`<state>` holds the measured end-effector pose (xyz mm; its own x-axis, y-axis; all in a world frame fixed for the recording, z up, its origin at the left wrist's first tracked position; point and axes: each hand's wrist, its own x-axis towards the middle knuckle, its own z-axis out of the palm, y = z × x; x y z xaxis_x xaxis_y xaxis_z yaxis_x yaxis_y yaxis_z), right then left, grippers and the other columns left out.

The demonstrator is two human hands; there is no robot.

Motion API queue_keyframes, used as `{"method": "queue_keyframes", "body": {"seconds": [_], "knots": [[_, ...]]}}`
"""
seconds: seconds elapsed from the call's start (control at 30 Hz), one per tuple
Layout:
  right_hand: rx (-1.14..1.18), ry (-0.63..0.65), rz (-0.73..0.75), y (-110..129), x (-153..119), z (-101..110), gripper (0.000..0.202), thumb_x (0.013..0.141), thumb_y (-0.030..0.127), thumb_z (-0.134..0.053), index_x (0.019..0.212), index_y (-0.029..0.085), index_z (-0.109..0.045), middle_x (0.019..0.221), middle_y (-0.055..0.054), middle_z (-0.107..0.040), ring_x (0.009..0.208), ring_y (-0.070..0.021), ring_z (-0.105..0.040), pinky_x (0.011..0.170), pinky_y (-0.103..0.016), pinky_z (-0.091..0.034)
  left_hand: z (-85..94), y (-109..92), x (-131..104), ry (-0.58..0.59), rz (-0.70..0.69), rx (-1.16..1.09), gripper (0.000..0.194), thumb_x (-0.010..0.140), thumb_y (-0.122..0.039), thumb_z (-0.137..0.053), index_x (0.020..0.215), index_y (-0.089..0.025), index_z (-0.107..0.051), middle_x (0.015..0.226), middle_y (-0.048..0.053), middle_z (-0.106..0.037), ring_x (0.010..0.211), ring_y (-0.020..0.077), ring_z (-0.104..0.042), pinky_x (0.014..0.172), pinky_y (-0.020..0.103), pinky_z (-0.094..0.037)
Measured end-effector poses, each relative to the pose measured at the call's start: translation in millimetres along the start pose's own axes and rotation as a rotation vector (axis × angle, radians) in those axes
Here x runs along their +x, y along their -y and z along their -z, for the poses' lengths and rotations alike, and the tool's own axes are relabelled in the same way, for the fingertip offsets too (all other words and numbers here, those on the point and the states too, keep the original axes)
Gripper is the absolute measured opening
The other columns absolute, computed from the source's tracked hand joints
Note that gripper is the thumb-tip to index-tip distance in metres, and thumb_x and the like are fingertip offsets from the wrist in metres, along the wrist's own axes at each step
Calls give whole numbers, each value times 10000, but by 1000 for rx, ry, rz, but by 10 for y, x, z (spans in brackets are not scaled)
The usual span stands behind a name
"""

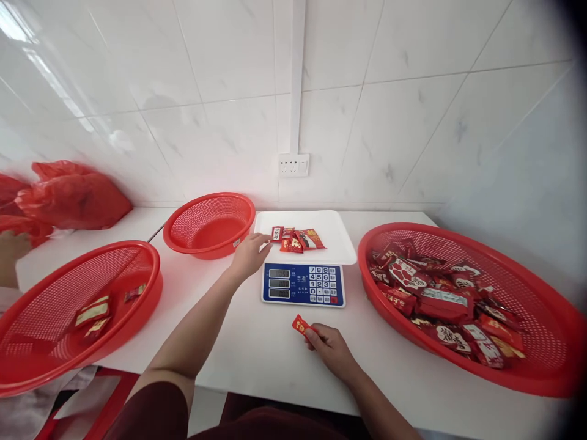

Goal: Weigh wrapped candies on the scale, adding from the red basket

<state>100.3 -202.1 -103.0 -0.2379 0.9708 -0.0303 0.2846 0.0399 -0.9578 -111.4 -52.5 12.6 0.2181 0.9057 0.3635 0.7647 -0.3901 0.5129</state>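
Note:
My left hand (250, 256) reaches over the left edge of the scale's white pan (337, 235). Its thumb and fingertips close at the edge of a small red packet (277, 233) with a white label. Beside that one, several red and orange snack packets lie in a loose group, the largest being an orange-red packet (312, 239). Below the pan is the scale's blue panel (302, 285), with three displays and a keypad. My right hand (332, 349) pinches a small red snack packet (300, 324) above the table, in front of the scale.
At right, a big red basket (545, 360) holds many snack packets. An empty red basket (208, 247) stands left of the scale. Nearer left, another red basket (137, 305) contains a few packets. Red plastic bags (77, 195) and another person's hand (13, 247) are at far left.

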Motion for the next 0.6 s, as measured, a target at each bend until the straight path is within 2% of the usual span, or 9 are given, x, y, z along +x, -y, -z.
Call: {"method": "queue_keyframes", "body": {"seconds": [0.1,0.23,0.3,0.43,0.6], "knots": [[5,-17,-1,16,-11,1,484,835,570,-414,601,172,-560,573,-25,-567,564,-167,-546,559,-277,-417,-116,-167,277,143,-33,58,250,857,-264,-509,1051,-229,-664,1106,75,-661,1098,251,-543,935,372,-443],[11,-24,-4,29,-26,6,486,836,571,-421,593,174,-560,563,-22,-570,558,-164,-548,556,-272,-418,-211,-239,426,267,-83,86,297,847,-322,-520,1094,-231,-657,1182,67,-633,1159,261,-500,980,377,-413],[11,-20,-4,31,-29,10,483,840,562,-424,590,173,-563,559,-22,-574,555,-161,-545,554,-271,-414,-215,-198,453,270,-81,99,305,854,-320,-506,1111,-244,-651,1185,59,-629,1154,255,-499,980,369,-409],[13,-1,-1,23,-23,11,467,843,544,-430,595,174,-569,568,-25,-582,563,-165,-547,562,-278,-417,-158,-42,526,237,12,159,336,879,-296,-456,1166,-245,-624,1108,82,-621,1074,245,-539,947,356,-421],[18,12,2,1,-15,0,465,839,548,-433,607,172,-576,579,-27,-586,570,-168,-557,565,-279,-430,-157,38,652,364,35,190,313,865,-348,-475,1123,-288,-643,1055,65,-543,972,217,-578,891,326,-436]]}}
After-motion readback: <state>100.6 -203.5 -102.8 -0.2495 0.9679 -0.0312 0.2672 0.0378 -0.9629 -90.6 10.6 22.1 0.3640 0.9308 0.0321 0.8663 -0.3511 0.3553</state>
